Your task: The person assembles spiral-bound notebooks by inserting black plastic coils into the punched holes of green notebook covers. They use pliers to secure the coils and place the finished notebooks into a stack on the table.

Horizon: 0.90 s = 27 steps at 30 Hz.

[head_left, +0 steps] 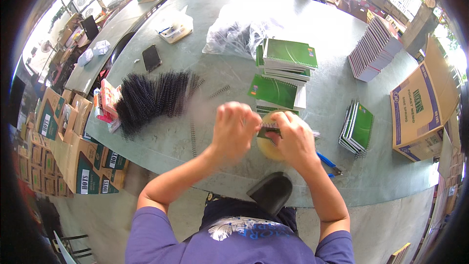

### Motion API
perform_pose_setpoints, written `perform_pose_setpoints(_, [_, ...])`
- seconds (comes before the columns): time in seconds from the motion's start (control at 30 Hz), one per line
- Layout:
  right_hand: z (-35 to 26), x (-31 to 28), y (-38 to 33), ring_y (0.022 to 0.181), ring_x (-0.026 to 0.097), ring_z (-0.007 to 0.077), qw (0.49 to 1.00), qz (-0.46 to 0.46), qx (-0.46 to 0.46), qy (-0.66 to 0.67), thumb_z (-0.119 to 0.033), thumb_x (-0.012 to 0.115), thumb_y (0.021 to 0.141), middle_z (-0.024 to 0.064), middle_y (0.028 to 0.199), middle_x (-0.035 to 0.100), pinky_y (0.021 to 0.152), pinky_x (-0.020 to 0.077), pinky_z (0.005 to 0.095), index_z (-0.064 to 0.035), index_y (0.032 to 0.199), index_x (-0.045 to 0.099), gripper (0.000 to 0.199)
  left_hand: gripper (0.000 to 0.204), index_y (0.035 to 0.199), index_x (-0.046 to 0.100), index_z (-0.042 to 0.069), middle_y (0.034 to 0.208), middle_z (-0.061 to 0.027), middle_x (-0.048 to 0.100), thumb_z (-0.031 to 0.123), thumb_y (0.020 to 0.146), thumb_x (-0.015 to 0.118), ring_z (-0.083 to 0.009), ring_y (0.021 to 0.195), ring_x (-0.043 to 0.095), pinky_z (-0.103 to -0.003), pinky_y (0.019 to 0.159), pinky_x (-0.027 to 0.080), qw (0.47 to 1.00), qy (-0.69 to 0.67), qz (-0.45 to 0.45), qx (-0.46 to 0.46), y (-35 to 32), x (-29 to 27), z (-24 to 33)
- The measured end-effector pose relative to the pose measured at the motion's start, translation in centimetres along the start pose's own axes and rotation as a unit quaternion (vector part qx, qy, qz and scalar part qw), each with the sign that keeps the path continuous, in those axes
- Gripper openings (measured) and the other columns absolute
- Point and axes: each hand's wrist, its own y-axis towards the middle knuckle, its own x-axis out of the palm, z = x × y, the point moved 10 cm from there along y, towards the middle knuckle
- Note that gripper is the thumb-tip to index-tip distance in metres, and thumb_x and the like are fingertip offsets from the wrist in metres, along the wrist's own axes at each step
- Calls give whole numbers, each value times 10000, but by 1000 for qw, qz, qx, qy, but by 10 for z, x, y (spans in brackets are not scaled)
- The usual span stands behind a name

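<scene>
My right hand (294,136) grips a small notebook (266,131) with a wire-like coil along its edge. The fingers hide most of the notebook. Close by its left end, my left hand (233,129) is curled, slightly blurred, with fingertips pinched together; what they hold is hidden. Below both hands lies a round yellowish disc (268,150). Just beyond are stacks of green-covered notebooks (273,89), (291,53). On the left, black plastic spiral coils (151,99) form a large heap, with a loose coil (193,138) apart from it. Blue-handled pliers (328,162) rest beside my right wrist.
Finished-looking green notebooks (359,126) stand bundled at right, near an open cardboard box (415,110). A tall notebook stack (373,51) is behind. Farther off are a clear plastic bag (234,34), a phone (151,58) and a plastic tub (175,28). A black rounded object (273,191) overlaps the near edge.
</scene>
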Motion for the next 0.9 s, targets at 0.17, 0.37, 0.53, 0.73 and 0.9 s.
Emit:
perform_pose_setpoints(0.17, [46, -17, -14, 808, 596, 271, 997, -71, 39, -16, -207, 731, 651, 58, 852, 634, 744, 476, 383, -82, 771, 652, 190, 316, 890, 576, 84, 822, -84, 541, 343, 750, 691, -263, 848, 532, -384, 756, 421, 988, -81, -129, -5, -65, 43, 68])
perform_pose_setpoints(0.37, [27, 1, 0, 786, 617, 280, 997, -50, 6, -50, -257, 745, 688, 67, 818, 636, 681, 473, 389, -84, 742, 646, 206, 418, 1095, 587, 88, 888, -111, 549, 308, 759, 702, -295, 835, 567, -400, 714, 481, 960, -133, -245, -38, -72, 72, 83])
perform_pose_setpoints(0.53, [56, -14, -12, 748, 663, 254, 990, -92, 100, 47, -196, 756, 694, 129, 820, 677, 663, 501, 349, -68, 863, 698, 220, 389, 1133, 592, 132, 944, -114, 523, 81, 759, 688, -284, 801, 572, -387, 703, 511, 941, -229, -215, -127, -54, 34, 37])
perform_pose_setpoints(0.73, [99, 16, -44, 781, 618, 91, 876, -16, 192, 442, 17, 715, 760, 54, 890, 704, 720, 497, 227, 9, 953, 708, 193, 408, 1082, 608, 98, 879, -83, 542, -14, 700, 696, -254, 769, 538, -340, 685, 477, 990, -92, -56, -86, -14, -2, 0])
perform_pose_setpoints(0.9, [94, 17, -43, 791, 626, 101, 861, -17, 161, 482, 30, 701, 768, 63, 915, 706, 734, 500, 231, -3, 955, 713, 190, 343, 1027, 599, 85, 949, -95, 560, -18, 710, 680, -252, 804, 564, -362, 640, 494, 989, -73, 123, -31, 9, -53, 1])
